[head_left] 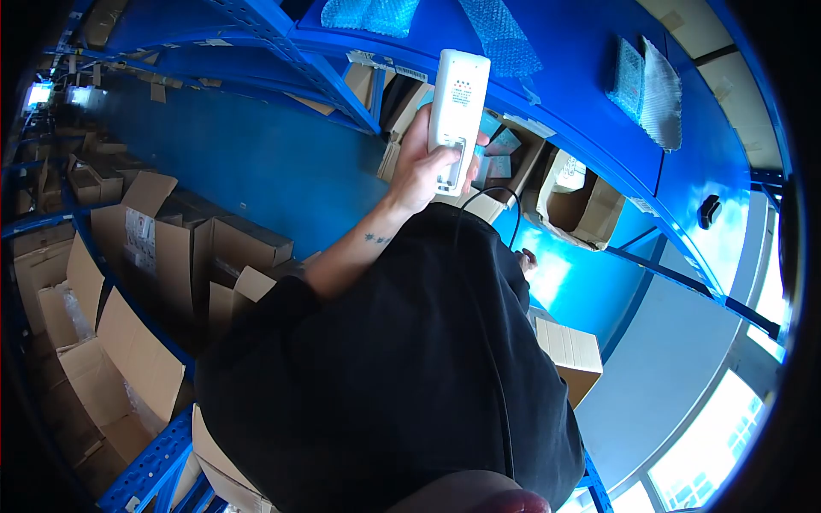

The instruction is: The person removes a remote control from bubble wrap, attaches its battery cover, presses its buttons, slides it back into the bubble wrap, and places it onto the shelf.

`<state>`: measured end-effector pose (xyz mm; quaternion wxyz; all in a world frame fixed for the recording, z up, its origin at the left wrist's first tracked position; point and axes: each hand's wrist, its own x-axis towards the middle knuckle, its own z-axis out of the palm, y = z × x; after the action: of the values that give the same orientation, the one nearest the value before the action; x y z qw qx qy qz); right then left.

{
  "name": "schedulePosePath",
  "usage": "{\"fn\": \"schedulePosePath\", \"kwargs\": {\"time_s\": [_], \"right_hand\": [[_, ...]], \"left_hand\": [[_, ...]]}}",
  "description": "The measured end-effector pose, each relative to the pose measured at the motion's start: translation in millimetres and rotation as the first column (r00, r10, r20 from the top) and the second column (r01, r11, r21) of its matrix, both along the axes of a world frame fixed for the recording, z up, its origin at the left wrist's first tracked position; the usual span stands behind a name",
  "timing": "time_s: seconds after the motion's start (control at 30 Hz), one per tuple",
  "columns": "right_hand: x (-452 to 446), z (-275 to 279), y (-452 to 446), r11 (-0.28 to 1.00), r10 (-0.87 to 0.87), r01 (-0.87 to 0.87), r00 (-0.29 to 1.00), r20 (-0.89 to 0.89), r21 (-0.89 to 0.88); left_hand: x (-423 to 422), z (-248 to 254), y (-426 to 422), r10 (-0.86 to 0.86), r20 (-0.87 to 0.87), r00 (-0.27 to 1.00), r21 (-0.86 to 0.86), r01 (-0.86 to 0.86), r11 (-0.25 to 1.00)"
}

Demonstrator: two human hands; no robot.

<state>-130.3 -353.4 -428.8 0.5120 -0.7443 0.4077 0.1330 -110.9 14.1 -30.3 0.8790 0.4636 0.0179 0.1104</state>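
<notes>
My left hand point(415, 175) is closed around a white remote control point(462, 94), held up with its printed back towards me. The battery compartment point(451, 162) at its lower end looks uncovered, and my thumb lies at its edge. Low beside the black clothing, my right hand point(528, 259) is small and partly hidden by the sleeve; how its fingers are set is unclear. Just beyond the remote is a blue shelf point(573, 94) bearing bubble-wrap pieces point(505, 38).
An open cardboard box point(599, 205) with a white item inside stands below the shelf edge. More bubble wrap point(647, 94) and a small black object point(709, 211) lie on the shelf. Several open cartons point(141, 325) fill the left side. A black cable point(519, 209) loops near my body.
</notes>
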Motion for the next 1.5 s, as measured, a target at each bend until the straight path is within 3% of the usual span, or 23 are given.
{"fn": "schedulePosePath", "kwargs": {"time_s": [0.17,0.67,0.87,0.93,1.0,1.03,1.07,1.17,1.23,1.37,1.5], "right_hand": [[-11,3,-6,1.0,-0.002,0.002,1.0,0.007,0.007],[-22,5,-9,0.997,-0.042,0.037,0.996,0.077,0.063],[-25,16,-17,0.997,-0.039,0.032,0.995,0.09,0.069],[-17,43,-22,0.908,-0.187,0.176,0.982,-0.008,0.381],[-15,70,-21,0.704,-0.299,0.323,0.943,-0.149,0.632],[-18,73,-4,0.908,-0.246,0.194,0.964,0.098,0.372],[-23,61,7,0.994,-0.106,0.098,0.946,0.307,0.041],[-11,130,12,0.998,-0.055,0.06,0.906,0.419,0.0],[-1,200,29,0.992,-0.116,0.127,0.869,0.48,0.009],[22,257,26,0.951,-0.311,0.25,0.765,0.564,0.184],[40,304,35,0.895,-0.353,0.034,0.665,0.658,0.445]], "left_hand": [[0,-4,-2,-0.055,0.053,0.997,-0.089,0.059,0.994],[7,-1,-5,-0.086,0.026,0.996,0.008,0.085,0.996],[8,5,-5,-0.101,0.0,0.995,-0.064,0.1,0.993],[9,0,-3,-0.105,0.001,0.994,-0.042,0.105,0.994],[9,-4,-3,-0.115,-0.002,0.993,-0.024,0.115,0.993],[9,-4,-3,-0.12,-0.006,0.993,-0.024,0.12,0.993],[9,-4,-4,-0.125,-0.009,0.992,-0.017,0.125,0.992],[10,-3,-5,-0.143,-0.011,0.99,0.004,0.144,0.99],[9,-3,-7,-0.152,-0.003,0.988,-0.005,0.152,0.988],[14,-2,-12,-0.175,0.048,0.983,-0.023,0.177,0.984],[16,-4,-17,-0.181,0.072,0.981,-0.059,0.186,0.981]]}}
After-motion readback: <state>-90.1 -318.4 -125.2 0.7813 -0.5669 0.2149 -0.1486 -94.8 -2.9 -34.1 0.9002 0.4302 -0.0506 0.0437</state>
